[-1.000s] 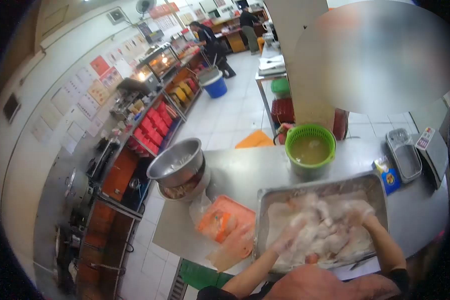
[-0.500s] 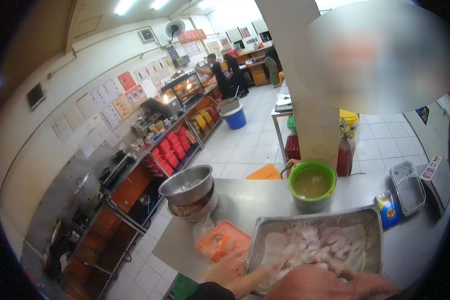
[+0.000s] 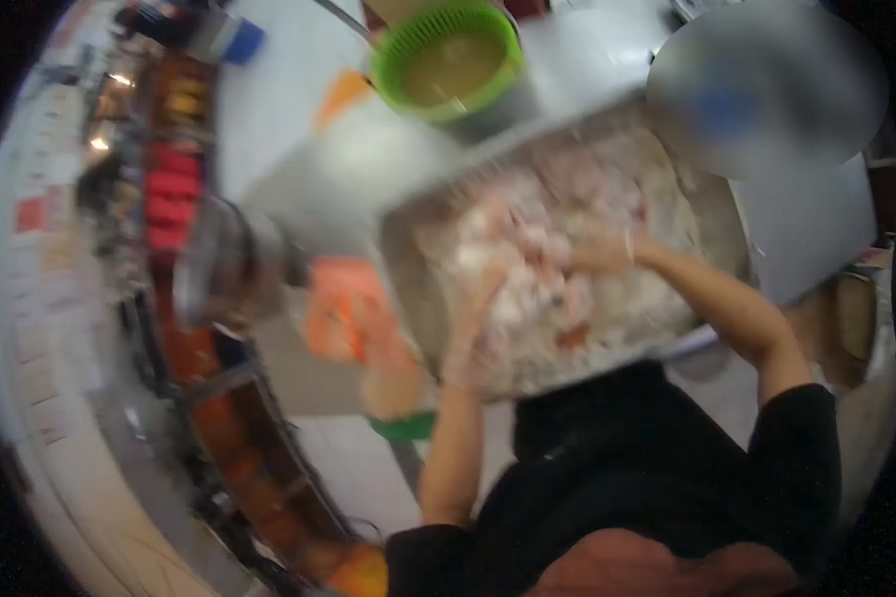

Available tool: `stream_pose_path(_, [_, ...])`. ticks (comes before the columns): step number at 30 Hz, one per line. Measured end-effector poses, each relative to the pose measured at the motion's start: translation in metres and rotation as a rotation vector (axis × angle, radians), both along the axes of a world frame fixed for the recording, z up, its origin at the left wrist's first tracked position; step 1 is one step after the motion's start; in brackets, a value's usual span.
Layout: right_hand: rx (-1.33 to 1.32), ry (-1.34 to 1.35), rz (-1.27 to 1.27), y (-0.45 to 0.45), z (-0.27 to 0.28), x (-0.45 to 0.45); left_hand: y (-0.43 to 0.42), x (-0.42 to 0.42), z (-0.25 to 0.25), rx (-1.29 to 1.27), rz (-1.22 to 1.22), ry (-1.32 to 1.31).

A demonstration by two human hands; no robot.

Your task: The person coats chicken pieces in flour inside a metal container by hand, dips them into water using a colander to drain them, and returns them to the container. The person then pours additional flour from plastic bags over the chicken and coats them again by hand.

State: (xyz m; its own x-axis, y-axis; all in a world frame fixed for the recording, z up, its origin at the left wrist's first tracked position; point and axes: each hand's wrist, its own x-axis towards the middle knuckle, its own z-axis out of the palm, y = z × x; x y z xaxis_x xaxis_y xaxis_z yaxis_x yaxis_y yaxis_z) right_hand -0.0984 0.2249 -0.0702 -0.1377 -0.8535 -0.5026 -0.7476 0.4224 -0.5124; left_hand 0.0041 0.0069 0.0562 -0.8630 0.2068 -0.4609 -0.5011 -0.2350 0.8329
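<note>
A metal table (image 3: 811,234) is spreading under the work, its surface shining in broad pale patches. A large, deep metal tray (image 3: 408,289) is sitting on it at a slant in the view, its grey walls enclosing the whole load. Inside the tray, a wide heap of meat pieces (image 3: 528,234) is filling much of the floor. The pieces are lying loosely over one another, looking soft, lumpy and uneven in shape. Most are showing white or chalky from a coating of powder, while pale pink is coming through in places, more clearly toward the far side and the middle. Beyond the tray, a round green basket (image 3: 388,65) is holding cloudy, tan liquid. Metal bowls (image 3: 204,259) are standing at the left side of the view, badly blurred. A pinkish-orange tray (image 3: 329,279) is lying to the left of the metal tray, with an orange-marked bag on it.

Both hands are reaching into the heap. The left hand (image 3: 480,313) is touching the meat pieces on the near left; blur is hiding whether its fingers are apart or together. The right hand (image 3: 602,251) is touching them near the middle, its fingers pointing left, and its grip is likewise too blurred to tell. The smallest detail, a reddish-brown spot (image 3: 572,336), is showing among the pale pieces near the front.
</note>
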Motion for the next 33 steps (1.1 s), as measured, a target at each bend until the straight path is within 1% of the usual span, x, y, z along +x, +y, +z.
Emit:
stream_pose_path(2, [-0.128, -0.208, -0.513, 0.032, 0.026, -0.013, 0.007, -0.009, 0.009, 0.007, -0.027, 0.096])
stream_pose_path(4, [-0.413, -0.094, -0.438, 0.092, 0.011, -0.004, -0.007, -0.005, 0.002, -0.072, -0.012, 0.119])
stream_pose_path(5, [-0.411, 0.085, -0.330, 0.100, 0.025, 0.000, -0.021, 0.002, -0.010, -0.190, 0.013, 0.104])
stream_pose_path(6, [-0.413, 0.270, -0.231, 0.108, 0.040, 0.003, -0.043, 0.007, -0.032, -0.481, 0.002, 0.064])
stream_pose_path(7, [-0.078, 0.099, -0.306, 0.116, 0.061, 0.015, -0.050, 0.014, -0.042, -0.779, -0.015, 0.024])
stream_pose_path(8, [0.257, -0.077, -0.379, 0.114, 0.069, 0.024, -0.058, 0.014, -0.050, -0.772, -0.012, 0.019])
stream_pose_path(9, [0.262, -0.084, -0.375, 0.107, 0.065, 0.034, -0.066, 0.014, -0.056, -0.906, -0.331, -0.188])
stream_pose_path(10, [0.238, -0.040, -0.253, 0.097, 0.053, 0.044, -0.070, 0.010, -0.060, -1.023, -0.656, -0.396])
stream_pose_path(11, [0.295, -0.057, -0.145, 0.079, 0.042, 0.046, -0.070, 0.001, -0.065, -1.023, -0.653, -0.399])
stream_pose_path(12, [0.345, -0.076, -0.035, 0.060, 0.031, 0.049, -0.068, -0.009, -0.071, -0.895, -0.813, -0.523])
stream_pose_path(13, [0.476, -0.155, 0.062, 0.041, 0.019, 0.048, -0.066, -0.014, -0.073, -0.760, -0.963, -0.640])
stream_pose_path(14, [0.302, -0.235, -0.097, 0.043, -0.018, 0.062, -0.063, -0.004, -0.065, -0.766, -0.957, -0.646])
stream_pose_path(15, [0.122, -0.307, -0.258, 0.046, -0.047, 0.070, -0.058, 0.013, -0.050, -0.571, -0.751, -0.479])
stream_pose_path(16, [0.106, -0.290, -0.256, 0.029, -0.037, 0.067, -0.050, 0.016, -0.049, -0.490, -0.639, -0.382])
stream_pose_path(17, [-0.013, -0.379, -0.373, 0.001, -0.016, 0.067, -0.042, 0.018, -0.047, -0.402, -0.539, -0.283])
stream_pose_path(18, [-0.080, -0.423, -0.436, -0.008, -0.013, 0.065, -0.026, 0.015, -0.052, -0.336, -0.309, -0.437])
stream_pose_path(19, [-0.149, -0.466, -0.494, -0.016, -0.011, 0.063, -0.022, 0.013, -0.052, -0.261, -0.184, -0.602])
stream_pose_path(20, [-0.099, -0.368, -0.372, -0.016, -0.028, 0.063, -0.015, 0.005, -0.040, -0.194, -0.035, -0.759])
stream_pose_path(21, [-0.048, -0.274, -0.251, -0.017, -0.052, 0.064, -0.024, 0.011, -0.060, -0.208, -0.035, -0.754])
stream_pose_path(22, [0.003, -0.182, -0.133, -0.017, -0.075, 0.066, -0.037, 0.024, -0.099, -0.021, 0.043, -0.615])
stream_pose_path(23, [0.057, -0.089, -0.022, -0.024, -0.074, 0.066, -0.039, 0.021, -0.092, 0.063, 0.072, -0.543])
stream_pose_path(24, [0.084, -0.038, 0.025, -0.023, -0.072, 0.068, -0.041, 0.019, -0.086, 0.153, 0.100, -0.474])
stream_pose_path(25, [0.110, 0.013, 0.074, -0.021, -0.068, 0.070, -0.040, 0.018, -0.078, 0.109, 0.107, -0.352])
stream_pose_path(26, [0.100, -0.002, -0.133, -0.025, -0.002, 0.061, -0.036, 0.010, -0.057, 0.070, 0.118, -0.224])
stream_pose_path(28, [-0.322, -0.102, -0.468, -0.009, 0.000, 0.059, -0.022, 0.007, -0.035, 0.026, 0.154, -0.147])
stream_pose_path(29, [-0.550, -0.144, -0.576, -0.001, 0.002, 0.058, -0.018, 0.008, -0.029, 0.008, 0.178, -0.111])
stream_pose_path(30, [-0.588, -0.016, -0.637, 0.003, 0.050, 0.044, -0.014, 0.008, -0.024, -0.012, 0.202, -0.076])
stream_pose_path(31, [-0.624, 0.113, -0.699, 0.006, 0.082, 0.035, -0.011, 0.009, -0.021, -0.069, 0.107, -0.005])
stream_pose_path(32, [-0.374, 0.028, -0.800, 0.019, 0.088, 0.023, -0.008, 0.010, -0.019, -0.126, 0.009, 0.063])
stream_pose_path(33, [-0.122, -0.056, -0.894, 0.038, 0.088, 0.007, -0.009, 0.012, -0.024, -0.120, 0.011, 0.071])
